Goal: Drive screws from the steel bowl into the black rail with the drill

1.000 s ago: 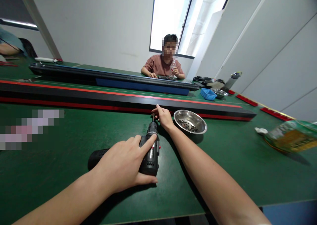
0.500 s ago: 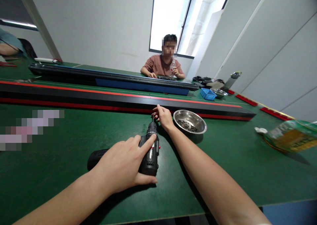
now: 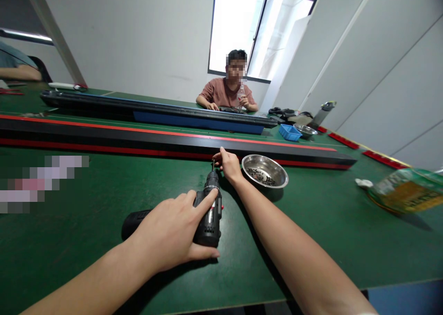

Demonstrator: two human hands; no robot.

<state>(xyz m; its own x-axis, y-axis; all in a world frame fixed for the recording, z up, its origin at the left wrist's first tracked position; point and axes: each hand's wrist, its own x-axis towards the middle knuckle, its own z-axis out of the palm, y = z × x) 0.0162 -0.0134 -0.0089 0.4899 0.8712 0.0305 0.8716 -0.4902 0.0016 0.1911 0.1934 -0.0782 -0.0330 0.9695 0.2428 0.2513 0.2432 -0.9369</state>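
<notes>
A black power drill [image 3: 208,225] lies on its side on the green table [image 3: 104,185], its bit pointing away from me. My left hand [image 3: 173,227] is wrapped over the drill body, index finger along its top. Beside the bit tip, my right hand [image 3: 228,163] has its fingers curled close together near the long black and red bar [image 3: 166,142]; what they hold, if anything, is too small to make out. Just right of that hand sits a metal bowl [image 3: 284,182] with many small dark screws [image 3: 261,177] inside.
Behind the bar lies a long black and blue piece [image 3: 197,120]. A blue basket [image 3: 290,132] and a second metal bowl [image 3: 305,130] stand back right. A green and yellow bag [image 3: 408,190] is at the right. Across the table sits a person [image 3: 224,93] with a bottle.
</notes>
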